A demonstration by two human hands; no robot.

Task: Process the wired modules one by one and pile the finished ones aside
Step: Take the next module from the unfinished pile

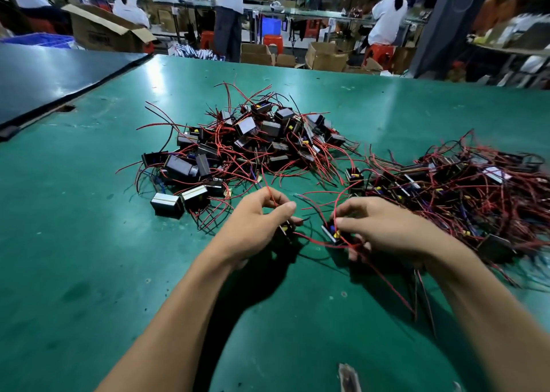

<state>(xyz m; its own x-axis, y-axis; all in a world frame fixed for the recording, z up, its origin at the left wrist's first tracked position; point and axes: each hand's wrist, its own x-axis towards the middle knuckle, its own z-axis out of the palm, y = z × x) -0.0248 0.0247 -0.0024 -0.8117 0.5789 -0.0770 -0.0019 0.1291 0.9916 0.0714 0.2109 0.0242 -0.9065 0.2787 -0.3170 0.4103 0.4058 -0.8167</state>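
Note:
On the green table my left hand grips a small black wired module, its red wire passing up between the fingers. My right hand holds a second black module with yellow and blue parts, fingers curled around it, red wires looping from it. A large pile of black modules with red wires lies beyond the hands at centre. Another tangled heap of wired modules spreads to the right, beside my right wrist.
A dark panel lies across the table's far left corner. Two loose modules sit left of my left hand. Behind the table are cardboard boxes, red stools and several people at other benches.

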